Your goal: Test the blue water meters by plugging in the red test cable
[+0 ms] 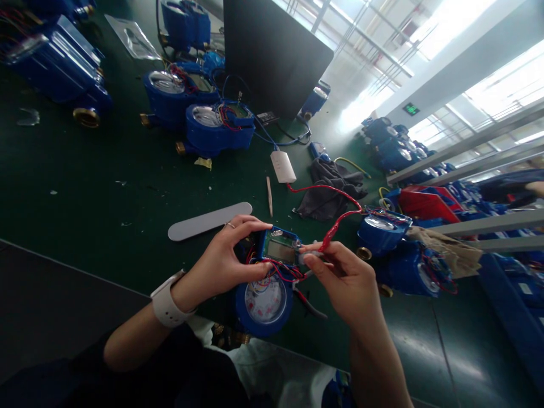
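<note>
A blue water meter (266, 309) with a round clear dial stands at the bench's near edge, its electronics housing uncovered. Inside the housing a circuit board with a grey display (281, 250) shows, with red and blue wires bunched below. My left hand (225, 255) is closed around the housing's left side, fingers on the far edge and thumb on the near edge. At the housing's right side, my right hand (348, 277) pinches a small pale connector (304, 256) at the end of a red cable (335, 226). Whether its tip touches the board is hidden by the fingers.
The red cable leads towards a white adapter box (283, 166). Tweezers (269, 196), a flat grey strip (208, 221) and dark cloth (331, 190) lie on the green bench. Pliers (312, 306) are beside the meter. More blue meters (219, 130) stand behind a dark panel (272, 56) and right.
</note>
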Tool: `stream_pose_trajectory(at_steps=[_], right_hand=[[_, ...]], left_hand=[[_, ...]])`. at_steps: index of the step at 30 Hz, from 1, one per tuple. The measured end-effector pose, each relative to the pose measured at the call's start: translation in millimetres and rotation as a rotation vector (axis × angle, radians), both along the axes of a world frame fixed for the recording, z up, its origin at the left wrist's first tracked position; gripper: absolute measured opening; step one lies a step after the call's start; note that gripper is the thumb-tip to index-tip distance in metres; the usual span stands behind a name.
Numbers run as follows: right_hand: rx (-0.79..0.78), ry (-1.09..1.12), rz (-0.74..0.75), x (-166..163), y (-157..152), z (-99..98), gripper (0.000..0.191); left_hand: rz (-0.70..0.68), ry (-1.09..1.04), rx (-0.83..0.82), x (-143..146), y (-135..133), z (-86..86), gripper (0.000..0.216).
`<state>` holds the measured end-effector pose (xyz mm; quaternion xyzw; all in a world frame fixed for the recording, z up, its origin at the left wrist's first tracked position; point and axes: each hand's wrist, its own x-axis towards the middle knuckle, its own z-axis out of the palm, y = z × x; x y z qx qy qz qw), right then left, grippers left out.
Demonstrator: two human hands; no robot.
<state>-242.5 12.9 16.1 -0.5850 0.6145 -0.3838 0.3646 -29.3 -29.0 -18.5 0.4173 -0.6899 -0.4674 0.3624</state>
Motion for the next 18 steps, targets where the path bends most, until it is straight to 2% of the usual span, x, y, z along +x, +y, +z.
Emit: stream_pose_trajectory(at_steps=[10, 18], right_hand=[[-0.017, 0.098, 0.045, 3.9, -0.9, 4.0, 0.011], [-0.013, 0.096, 0.046, 3.1, -1.3, -0.1, 0.013]], left_hand=[[-0.007, 0.001, 0.005, -0.3, -0.9, -0.4, 0.049], [-0.010, 0.010, 0.012, 0.4, -0.7, -0.1, 0.048]])
